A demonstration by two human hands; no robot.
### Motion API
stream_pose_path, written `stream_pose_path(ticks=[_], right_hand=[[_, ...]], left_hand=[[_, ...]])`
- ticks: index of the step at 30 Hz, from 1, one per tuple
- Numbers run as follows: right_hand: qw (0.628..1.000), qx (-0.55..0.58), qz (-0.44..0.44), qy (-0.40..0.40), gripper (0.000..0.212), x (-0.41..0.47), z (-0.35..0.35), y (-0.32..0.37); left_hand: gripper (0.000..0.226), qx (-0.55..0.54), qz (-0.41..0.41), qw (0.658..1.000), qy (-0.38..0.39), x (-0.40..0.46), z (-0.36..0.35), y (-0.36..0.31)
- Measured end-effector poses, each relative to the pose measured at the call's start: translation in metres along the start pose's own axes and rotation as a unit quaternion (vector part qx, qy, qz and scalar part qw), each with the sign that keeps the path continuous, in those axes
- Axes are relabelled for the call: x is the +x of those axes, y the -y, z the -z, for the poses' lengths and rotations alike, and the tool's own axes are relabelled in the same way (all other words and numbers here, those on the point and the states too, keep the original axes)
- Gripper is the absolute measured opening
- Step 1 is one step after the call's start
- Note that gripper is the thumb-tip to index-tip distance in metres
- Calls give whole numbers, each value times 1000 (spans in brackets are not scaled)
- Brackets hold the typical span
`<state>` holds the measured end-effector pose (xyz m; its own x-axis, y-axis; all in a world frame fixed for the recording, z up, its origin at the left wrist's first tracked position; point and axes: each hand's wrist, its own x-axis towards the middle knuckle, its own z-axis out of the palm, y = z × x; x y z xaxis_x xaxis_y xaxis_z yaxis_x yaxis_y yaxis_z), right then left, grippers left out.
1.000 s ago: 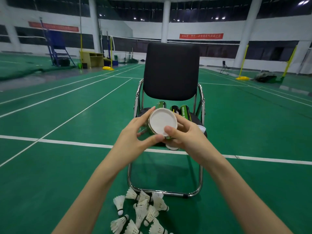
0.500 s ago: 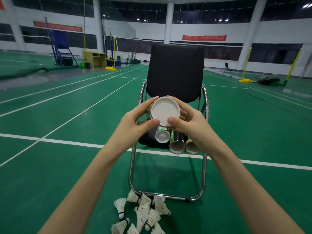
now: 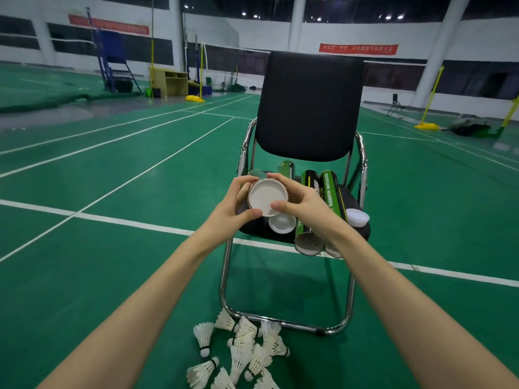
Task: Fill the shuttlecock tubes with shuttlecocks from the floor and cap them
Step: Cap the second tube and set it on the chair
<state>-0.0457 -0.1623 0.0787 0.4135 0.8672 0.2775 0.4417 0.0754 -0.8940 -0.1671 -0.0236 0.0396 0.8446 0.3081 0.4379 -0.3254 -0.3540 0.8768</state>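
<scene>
- Left hand point(image 3: 238, 204) and right hand point(image 3: 302, 199) grip the white cap point(image 3: 268, 197) and the tube end behind it, held above the chair point(image 3: 309, 108) seat.
- Three more tubes point(image 3: 331, 192) lie on the seat; a loose cap point(image 3: 357, 217) sits at its right edge.
- Shuttlecocks point(image 3: 244, 352) lie heaped on the near floor.

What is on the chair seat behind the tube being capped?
Three green tubes lie on the chair seat, plus a loose white cap. Both hands and the held tube's cap hide the seat's left part.
</scene>
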Motion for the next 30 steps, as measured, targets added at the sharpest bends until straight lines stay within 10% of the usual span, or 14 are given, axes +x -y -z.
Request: stream_pose_path(ticks=[18, 30], right_hand=[[981, -187, -38, -18, 51, 79, 16, -85], [957, -284, -60, 23, 45, 88, 8, -93]], left_hand=[[78, 273, -13, 962, -1, 63, 18, 95], [21, 121, 85, 983, -113, 73, 8, 115]])
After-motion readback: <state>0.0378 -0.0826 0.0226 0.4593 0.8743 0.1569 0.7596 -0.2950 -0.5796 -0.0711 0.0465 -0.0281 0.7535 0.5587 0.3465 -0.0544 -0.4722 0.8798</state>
